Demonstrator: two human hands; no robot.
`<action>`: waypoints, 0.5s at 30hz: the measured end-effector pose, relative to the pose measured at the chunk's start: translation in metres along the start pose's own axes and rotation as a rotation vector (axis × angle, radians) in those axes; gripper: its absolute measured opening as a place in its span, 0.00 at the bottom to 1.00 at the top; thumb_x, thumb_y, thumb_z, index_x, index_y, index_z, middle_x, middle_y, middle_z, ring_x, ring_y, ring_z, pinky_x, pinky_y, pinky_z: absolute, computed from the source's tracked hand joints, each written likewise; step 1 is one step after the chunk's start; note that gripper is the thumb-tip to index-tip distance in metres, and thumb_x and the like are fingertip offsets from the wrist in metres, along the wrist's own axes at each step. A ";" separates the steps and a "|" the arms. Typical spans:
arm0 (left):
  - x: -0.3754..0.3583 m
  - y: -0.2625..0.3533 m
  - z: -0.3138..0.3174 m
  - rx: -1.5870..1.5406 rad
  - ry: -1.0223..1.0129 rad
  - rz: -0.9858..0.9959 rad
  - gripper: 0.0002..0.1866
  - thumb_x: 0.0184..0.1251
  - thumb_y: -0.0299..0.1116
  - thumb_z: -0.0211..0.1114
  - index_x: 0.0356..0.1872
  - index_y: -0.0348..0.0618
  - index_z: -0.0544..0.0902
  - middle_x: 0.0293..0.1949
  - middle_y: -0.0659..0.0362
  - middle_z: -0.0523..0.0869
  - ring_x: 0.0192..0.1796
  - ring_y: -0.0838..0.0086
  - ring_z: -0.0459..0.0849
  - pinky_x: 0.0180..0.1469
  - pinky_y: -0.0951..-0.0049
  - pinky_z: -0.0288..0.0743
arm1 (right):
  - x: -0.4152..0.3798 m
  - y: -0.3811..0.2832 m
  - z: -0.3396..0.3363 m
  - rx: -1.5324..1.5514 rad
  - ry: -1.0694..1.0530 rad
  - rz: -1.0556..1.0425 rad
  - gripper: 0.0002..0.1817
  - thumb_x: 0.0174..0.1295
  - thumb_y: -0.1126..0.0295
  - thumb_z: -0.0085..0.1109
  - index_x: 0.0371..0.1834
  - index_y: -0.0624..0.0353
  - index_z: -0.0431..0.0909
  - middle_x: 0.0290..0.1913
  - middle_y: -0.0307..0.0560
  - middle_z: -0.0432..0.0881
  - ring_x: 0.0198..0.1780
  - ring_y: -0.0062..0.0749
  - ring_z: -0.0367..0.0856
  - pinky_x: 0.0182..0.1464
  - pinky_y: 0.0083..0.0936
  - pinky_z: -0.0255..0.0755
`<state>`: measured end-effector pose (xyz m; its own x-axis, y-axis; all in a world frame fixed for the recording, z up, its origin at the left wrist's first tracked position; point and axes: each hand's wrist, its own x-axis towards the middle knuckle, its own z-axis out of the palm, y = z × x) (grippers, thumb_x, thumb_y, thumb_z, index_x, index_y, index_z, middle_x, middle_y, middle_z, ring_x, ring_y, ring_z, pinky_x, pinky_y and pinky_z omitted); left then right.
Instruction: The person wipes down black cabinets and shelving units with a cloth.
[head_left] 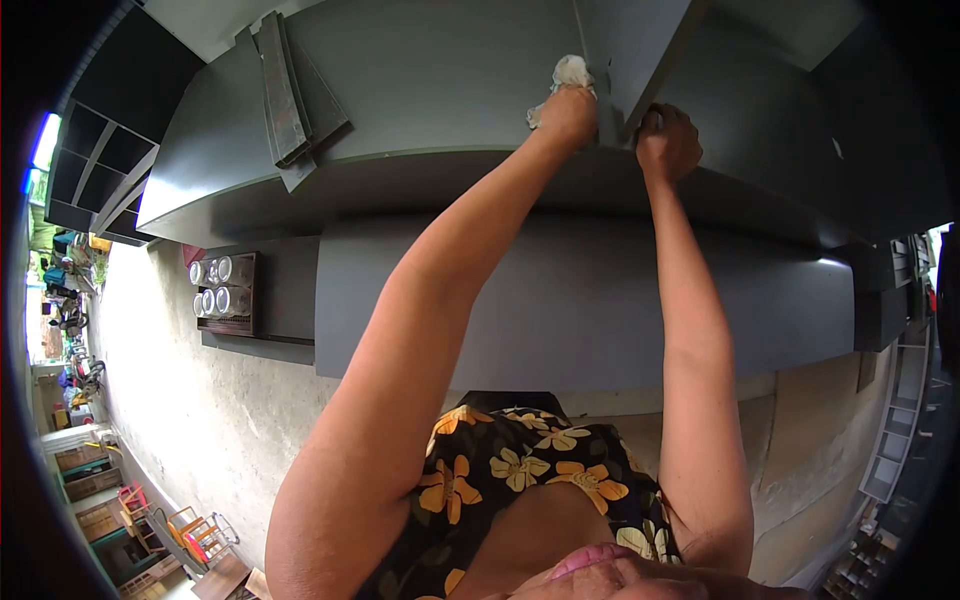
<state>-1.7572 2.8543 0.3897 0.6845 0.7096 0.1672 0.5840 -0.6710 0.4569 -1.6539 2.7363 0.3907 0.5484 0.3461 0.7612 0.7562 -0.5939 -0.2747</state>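
My left hand (pixel 568 118) is closed round a crumpled white cloth (pixel 572 72), which pokes out above and beside the fingers. It rests on a dark grey surface (pixel 450 80), close to the base of an upright grey panel (pixel 640 60). On the other side of that panel, my right hand (pixel 670 143) is closed near its lower front edge, fingers curled. Whether those fingers grip the panel's edge or something small is hidden.
Dark metal-like strips (pixel 285 100) lie on the surface at the left. Below is a long grey board (pixel 580 300). Glass jars (pixel 222 285) stand in a dark tray at lower left. Chairs (pixel 195 530) and shelves (pixel 900 420) stand farther off.
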 end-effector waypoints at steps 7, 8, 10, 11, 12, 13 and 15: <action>-0.065 -0.028 -0.029 -0.077 0.056 0.593 0.08 0.57 0.24 0.57 0.35 0.45 0.82 0.39 0.55 0.82 0.42 0.59 0.84 0.41 0.62 0.80 | -0.001 0.002 -0.003 0.021 -0.053 0.019 0.11 0.55 0.61 0.52 0.32 0.46 0.85 0.40 0.40 0.85 0.41 0.42 0.82 0.40 0.39 0.75; -0.076 -0.027 -0.043 -0.087 0.005 0.643 0.09 0.57 0.24 0.56 0.36 0.46 0.82 0.40 0.56 0.82 0.42 0.59 0.84 0.41 0.63 0.80 | -0.001 0.002 -0.002 0.024 -0.054 0.019 0.11 0.55 0.61 0.52 0.32 0.46 0.85 0.40 0.40 0.85 0.41 0.42 0.82 0.40 0.40 0.75; -0.085 -0.045 -0.057 0.036 -0.146 0.687 0.12 0.58 0.22 0.55 0.40 0.48 0.83 0.43 0.57 0.83 0.42 0.62 0.84 0.41 0.65 0.80 | 0.001 0.004 0.001 0.027 -0.028 0.002 0.11 0.54 0.61 0.53 0.31 0.46 0.85 0.39 0.40 0.85 0.41 0.42 0.82 0.39 0.40 0.75; -0.090 -0.060 -0.067 0.146 -0.093 0.634 0.13 0.58 0.22 0.55 0.41 0.48 0.83 0.44 0.58 0.84 0.43 0.63 0.84 0.41 0.65 0.81 | 0.000 0.005 0.003 0.028 -0.005 -0.007 0.10 0.53 0.62 0.53 0.30 0.47 0.85 0.38 0.40 0.85 0.40 0.41 0.82 0.39 0.39 0.75; -0.097 -0.076 -0.077 0.257 -0.045 0.579 0.13 0.58 0.22 0.55 0.41 0.48 0.83 0.45 0.59 0.84 0.43 0.64 0.84 0.42 0.65 0.81 | -0.002 0.005 0.005 0.030 0.014 -0.012 0.10 0.52 0.63 0.54 0.29 0.48 0.85 0.37 0.40 0.85 0.39 0.41 0.82 0.38 0.39 0.75; -0.094 -0.088 -0.089 0.387 -0.122 0.366 0.16 0.61 0.23 0.56 0.46 0.53 0.82 0.50 0.60 0.83 0.47 0.63 0.84 0.47 0.66 0.80 | -0.003 0.004 0.005 0.023 0.014 -0.008 0.10 0.52 0.63 0.54 0.29 0.48 0.85 0.38 0.40 0.85 0.40 0.41 0.82 0.38 0.40 0.75; -0.103 -0.081 -0.117 0.195 0.164 0.375 0.13 0.62 0.24 0.56 0.44 0.50 0.83 0.50 0.57 0.84 0.47 0.61 0.84 0.47 0.65 0.80 | -0.003 0.003 0.002 0.012 0.011 0.000 0.10 0.53 0.62 0.54 0.30 0.47 0.85 0.38 0.40 0.85 0.41 0.41 0.82 0.39 0.40 0.74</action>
<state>-1.9261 2.8610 0.4371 0.7955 0.4241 0.4328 0.3911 -0.9049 0.1678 -1.6522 2.7351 0.3866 0.5445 0.3383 0.7675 0.7604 -0.5853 -0.2814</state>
